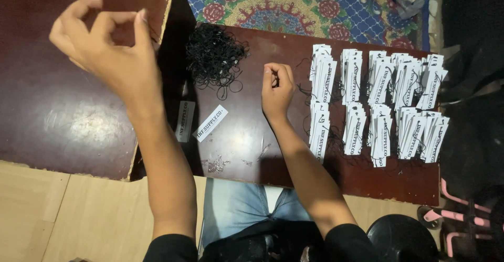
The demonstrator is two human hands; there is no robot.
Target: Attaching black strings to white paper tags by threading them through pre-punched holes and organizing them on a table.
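Left hand (107, 47) is raised, fingers pinching a thin black string; right hand (276, 86) is curled, fingers pressed together, on the table (241, 141) near the string pile (215, 55) and tags (378, 102).

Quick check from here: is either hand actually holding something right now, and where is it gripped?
It cannot be told for sure. The left hand is raised with fingertips pinched, the right hand is curled on the board near the black string pile; any thread between the fingers is too thin to see.

bare board (239, 136), tag stacks (378, 102) crowding right
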